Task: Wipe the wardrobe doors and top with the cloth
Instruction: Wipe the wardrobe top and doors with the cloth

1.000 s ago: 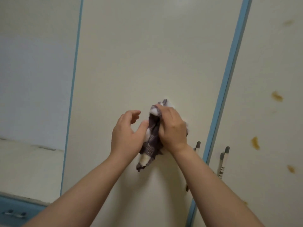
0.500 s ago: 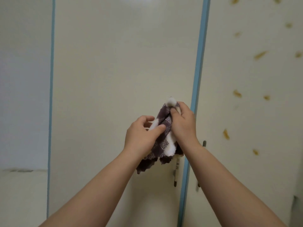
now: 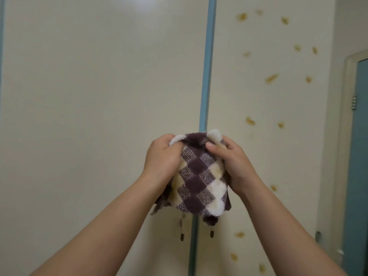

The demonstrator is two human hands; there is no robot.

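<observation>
A: Where is the cloth [image 3: 196,176]?

B: It is up in front of the doors, held between both hands. The left hand [image 3: 162,158] is closed on its left side. The right hand [image 3: 234,162] is closed on its right side, with the thumb on top.

A: Is it touching a door?

B: I can't tell. It looks bunched up in the air, just in front of the blue strip [image 3: 207,76] between the two doors.

A: What could go wrong?

B: The cloth is in a lump. If it goes on the door like that, only a little bit will rub. It could slide over the spots and leave them there.

A: Which spots?

B: The yellow-brown spots [image 3: 271,78] on the right door [image 3: 268,156]. There are lots, high and low. The left door [image 3: 99,96] looks clean from here.

A: Anything else?

B: Some of the cloth is yellowish. If a dirty part gets pushed on the door, it might smear. A clean part should face out.

A: And the handles [image 3: 182,234]?

B: Two small ones hang just under the cloth. A loose corner could catch on them and pull the cloth away.

A: What about the high spots?

B: They are well above the hands. With a loose hold, the cloth could drop on the reach up.
</observation>
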